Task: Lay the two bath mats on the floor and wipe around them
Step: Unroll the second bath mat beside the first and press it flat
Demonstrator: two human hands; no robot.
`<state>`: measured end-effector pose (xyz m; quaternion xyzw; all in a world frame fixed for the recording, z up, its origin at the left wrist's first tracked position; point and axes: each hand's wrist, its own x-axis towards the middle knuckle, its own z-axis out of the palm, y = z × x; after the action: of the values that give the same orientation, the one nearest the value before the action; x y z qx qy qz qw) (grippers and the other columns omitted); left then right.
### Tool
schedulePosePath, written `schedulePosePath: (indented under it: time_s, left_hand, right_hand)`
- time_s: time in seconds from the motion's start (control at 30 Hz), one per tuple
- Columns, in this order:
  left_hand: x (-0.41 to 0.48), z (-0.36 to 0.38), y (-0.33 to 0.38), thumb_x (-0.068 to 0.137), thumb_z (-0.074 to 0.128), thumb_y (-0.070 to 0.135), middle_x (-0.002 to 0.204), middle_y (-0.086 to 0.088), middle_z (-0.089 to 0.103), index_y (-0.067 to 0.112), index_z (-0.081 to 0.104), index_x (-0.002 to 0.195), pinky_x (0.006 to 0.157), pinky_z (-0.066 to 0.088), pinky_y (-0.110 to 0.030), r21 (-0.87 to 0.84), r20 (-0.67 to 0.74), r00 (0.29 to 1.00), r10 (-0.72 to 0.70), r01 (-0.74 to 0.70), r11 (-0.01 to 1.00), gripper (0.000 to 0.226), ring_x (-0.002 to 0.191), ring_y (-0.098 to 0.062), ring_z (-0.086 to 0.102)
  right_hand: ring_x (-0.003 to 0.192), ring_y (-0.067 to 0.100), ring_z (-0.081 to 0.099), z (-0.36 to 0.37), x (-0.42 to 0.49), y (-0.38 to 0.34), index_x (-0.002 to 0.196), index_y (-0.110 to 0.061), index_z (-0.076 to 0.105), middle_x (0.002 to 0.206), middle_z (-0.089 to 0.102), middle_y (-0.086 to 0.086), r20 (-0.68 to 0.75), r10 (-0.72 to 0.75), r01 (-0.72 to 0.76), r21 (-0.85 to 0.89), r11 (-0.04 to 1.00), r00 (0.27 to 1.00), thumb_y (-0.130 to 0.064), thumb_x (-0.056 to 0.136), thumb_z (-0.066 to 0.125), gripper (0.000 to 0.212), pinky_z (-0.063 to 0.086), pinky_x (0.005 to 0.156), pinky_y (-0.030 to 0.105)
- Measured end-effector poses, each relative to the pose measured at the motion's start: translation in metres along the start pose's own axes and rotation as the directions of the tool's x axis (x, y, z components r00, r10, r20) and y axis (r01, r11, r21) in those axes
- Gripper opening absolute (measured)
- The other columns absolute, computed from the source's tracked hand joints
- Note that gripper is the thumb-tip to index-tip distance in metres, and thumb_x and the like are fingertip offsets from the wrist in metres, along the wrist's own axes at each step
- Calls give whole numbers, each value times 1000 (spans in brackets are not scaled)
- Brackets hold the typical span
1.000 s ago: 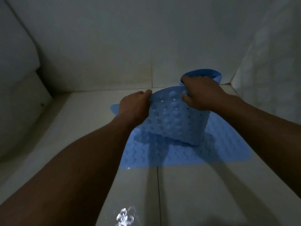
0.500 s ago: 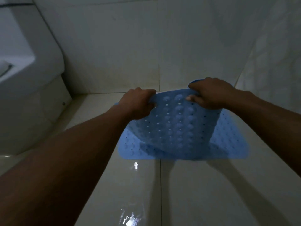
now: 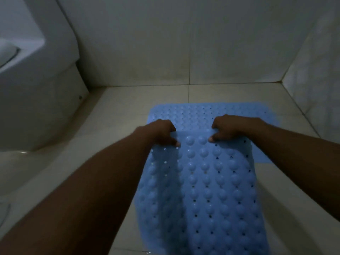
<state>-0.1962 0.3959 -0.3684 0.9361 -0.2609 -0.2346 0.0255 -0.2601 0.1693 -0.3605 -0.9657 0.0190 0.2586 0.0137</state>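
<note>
Okay, your left grip [image 3: 161,133] and right grip [image 3: 228,129] each pinch the far edge of the held mat [image 3: 202,190], bumps facing you. The flat mat [image 3: 202,111] lies on the floor [image 3: 128,103] beyond. Lower it just beside, edges parallel, no overlap.

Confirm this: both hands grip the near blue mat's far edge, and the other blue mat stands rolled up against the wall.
One error: in the head view the other blue mat lies flat on the floor, short of the wall, not rolled up. The left hand and right hand grip the far edge of the near blue mat.
</note>
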Motion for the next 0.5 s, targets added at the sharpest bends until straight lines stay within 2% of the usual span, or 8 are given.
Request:
schedulePosePath:
  time_s: [0.1,0.17,0.3,0.37,0.43,0.5]
  left_hand:
    - [16,49,-7,83,71,63,126,-9,62,27,64,119,92,47,-39,-14,-63,997,-46,46,999,51,118,-33,59]
    - [26,71,-11,87,67,62,129,-10,62,27,61,124,93,46,-40,-1,-92,994,-57,57,998,51,120,-33,58]
    - [43,97,-19,90,61,63,124,-8,65,27,62,119,97,41,-44,78,-87,995,-47,54,996,46,119,-31,59]
    - [50,111,-27,94,58,56,123,-7,65,26,61,118,100,36,-44,127,-79,995,-55,65,990,38,120,-30,58]
    - [56,126,-34,97,55,51,126,-6,62,26,60,122,102,33,-45,137,-78,994,-72,82,987,36,122,-31,56]
    - [59,139,-38,98,53,47,131,-8,57,24,57,129,103,34,-46,131,-74,994,-77,86,988,39,125,-33,52]
  right_hand:
    - [101,27,60,30,18,-4,123,-13,53,121,59,10,-25,83,-85,-68,994,996,-60,90,59,58,45,78,35]
    - [91,26,58,44,28,-6,113,-14,53,115,60,10,-53,94,-99,-101,990,994,-60,90,59,52,44,74,34]
    - [106,27,61,68,50,-8,120,-15,54,122,59,10,-37,113,-116,-104,988,993,-59,91,58,52,44,81,36]
    - [113,28,59,83,60,-8,125,-15,52,127,57,10,6,115,-115,-72,991,993,-58,92,57,55,45,89,38]
    - [116,28,58,99,70,-7,126,-16,51,129,56,10,42,122,-120,-46,992,992,-59,91,57,55,45,94,39]
    - [113,25,59,117,80,-6,121,-18,52,125,57,7,75,134,-133,-22,991,988,-61,90,57,53,45,90,37]
